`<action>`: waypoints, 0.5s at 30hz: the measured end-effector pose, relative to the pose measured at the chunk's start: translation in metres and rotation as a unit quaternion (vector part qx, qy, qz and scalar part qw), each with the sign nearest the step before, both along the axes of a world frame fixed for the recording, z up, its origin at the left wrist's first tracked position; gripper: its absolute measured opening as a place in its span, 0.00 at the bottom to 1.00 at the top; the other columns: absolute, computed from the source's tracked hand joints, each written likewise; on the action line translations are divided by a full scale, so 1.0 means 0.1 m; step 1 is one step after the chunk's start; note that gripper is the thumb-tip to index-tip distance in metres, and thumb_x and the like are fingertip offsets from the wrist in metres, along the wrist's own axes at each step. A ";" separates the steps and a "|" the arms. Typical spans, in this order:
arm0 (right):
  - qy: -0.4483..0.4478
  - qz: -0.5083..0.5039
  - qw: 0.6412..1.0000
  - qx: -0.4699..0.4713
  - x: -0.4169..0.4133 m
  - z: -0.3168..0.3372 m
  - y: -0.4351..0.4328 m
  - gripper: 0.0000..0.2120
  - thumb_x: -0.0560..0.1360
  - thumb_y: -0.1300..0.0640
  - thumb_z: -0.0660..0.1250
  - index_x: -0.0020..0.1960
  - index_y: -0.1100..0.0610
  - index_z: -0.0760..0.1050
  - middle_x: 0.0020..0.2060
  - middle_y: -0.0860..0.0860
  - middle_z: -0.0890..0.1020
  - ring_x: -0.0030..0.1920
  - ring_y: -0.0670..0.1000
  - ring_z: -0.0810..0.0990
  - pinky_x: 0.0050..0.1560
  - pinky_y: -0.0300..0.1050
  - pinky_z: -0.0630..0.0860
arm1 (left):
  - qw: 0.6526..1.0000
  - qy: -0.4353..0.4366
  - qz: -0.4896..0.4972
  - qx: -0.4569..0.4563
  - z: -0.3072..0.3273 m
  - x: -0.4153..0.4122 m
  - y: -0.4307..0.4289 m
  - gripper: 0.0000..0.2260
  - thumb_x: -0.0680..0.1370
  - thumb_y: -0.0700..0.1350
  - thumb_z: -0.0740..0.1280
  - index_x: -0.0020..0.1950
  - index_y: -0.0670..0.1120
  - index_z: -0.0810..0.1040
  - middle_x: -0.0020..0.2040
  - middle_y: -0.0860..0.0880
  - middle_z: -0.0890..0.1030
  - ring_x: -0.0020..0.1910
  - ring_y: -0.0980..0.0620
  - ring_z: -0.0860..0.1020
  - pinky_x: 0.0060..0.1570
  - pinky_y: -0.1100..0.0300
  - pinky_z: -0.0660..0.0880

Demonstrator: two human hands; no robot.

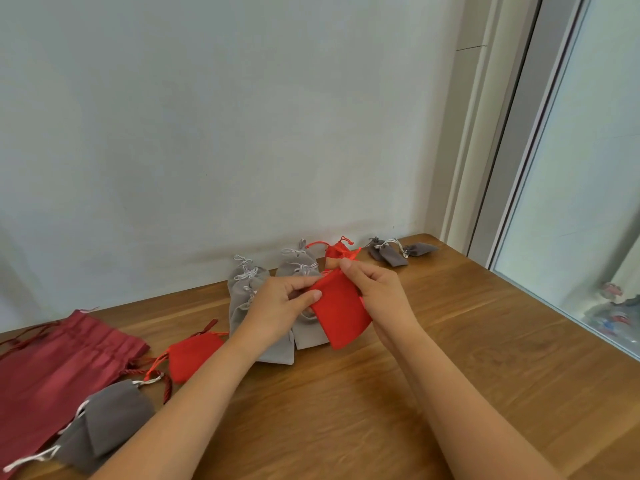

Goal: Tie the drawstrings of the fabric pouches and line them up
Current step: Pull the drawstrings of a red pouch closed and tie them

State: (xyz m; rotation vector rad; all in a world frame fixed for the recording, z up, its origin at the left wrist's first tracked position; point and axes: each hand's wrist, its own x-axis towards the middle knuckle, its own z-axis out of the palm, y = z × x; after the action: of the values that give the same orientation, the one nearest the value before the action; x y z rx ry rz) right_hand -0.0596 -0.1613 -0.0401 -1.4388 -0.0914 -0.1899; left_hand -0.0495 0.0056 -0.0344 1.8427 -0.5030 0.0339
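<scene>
Two grips: I saw both on one red pouch, lifted off the bench just right of the grey row.
Left grip: thumb and curled fingers pinched the pouch's left edge.
Right grip: fingertips pressed together at the mouth, on the cord I judged, though they hid it.
Knot: I couldn't tell whether one existed.
Cord: I judged it best to steady the left side, pull both ends evenly and seat the knot against the gather.
Second red pouch: behind, right of the grey row; likely neighbour.
Loose red pouch, dark grey pouch: left of the row, waiting.
</scene>
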 end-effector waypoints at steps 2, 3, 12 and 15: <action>0.010 0.016 0.998 0.053 0.02 -0.02 -0.03 0.11 0.79 0.53 0.64 0.52 0.56 0.83 0.47 0.52 0.85 0.46 0.49 0.80 0.46 0.41 0.77 | 0.999 0.027 -0.019 0.004 -0.01 0.03 0.01 0.13 0.77 0.36 0.67 0.53 0.53 0.81 0.42 0.53 0.85 0.38 0.57 0.82 0.41 0.65 0.79; 0.009 0.028 0.996 0.080 0.03 -0.03 -0.04 0.11 0.79 0.54 0.63 0.52 0.58 0.82 0.46 0.52 0.84 0.45 0.48 0.80 0.44 0.38 0.77 | 0.999 0.044 -0.020 0.006 -0.01 0.03 0.01 0.10 0.76 0.36 0.68 0.51 0.51 0.82 0.39 0.53 0.85 0.36 0.58 0.82 0.39 0.67 0.78; 0.028 0.075 0.973 0.217 0.15 -0.14 -0.04 0.13 0.82 0.57 0.55 0.43 0.58 0.74 0.39 0.52 0.85 0.40 0.46 0.82 0.43 0.38 0.77 | 0.988 0.143 0.019 -0.049 -0.07 0.13 0.15 0.10 0.79 0.44 0.65 0.41 0.42 0.80 0.30 0.50 0.79 0.30 0.57 0.77 0.33 0.67 0.76; 0.034 0.060 0.964 0.258 0.16 -0.11 -0.06 0.14 0.82 0.58 0.54 0.42 0.59 0.74 0.38 0.52 0.85 0.41 0.46 0.82 0.48 0.38 0.77 | 0.984 0.156 0.025 -0.077 -0.14 0.12 0.18 0.11 0.79 0.41 0.65 0.37 0.42 0.79 0.31 0.49 0.79 0.31 0.55 0.77 0.33 0.66 0.76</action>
State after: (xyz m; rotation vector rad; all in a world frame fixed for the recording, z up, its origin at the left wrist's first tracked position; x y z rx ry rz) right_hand -0.0439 -0.1676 -0.0514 -0.9157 -0.0669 -0.0562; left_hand -0.0371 0.0235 -0.0480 1.6701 -0.2270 -0.1748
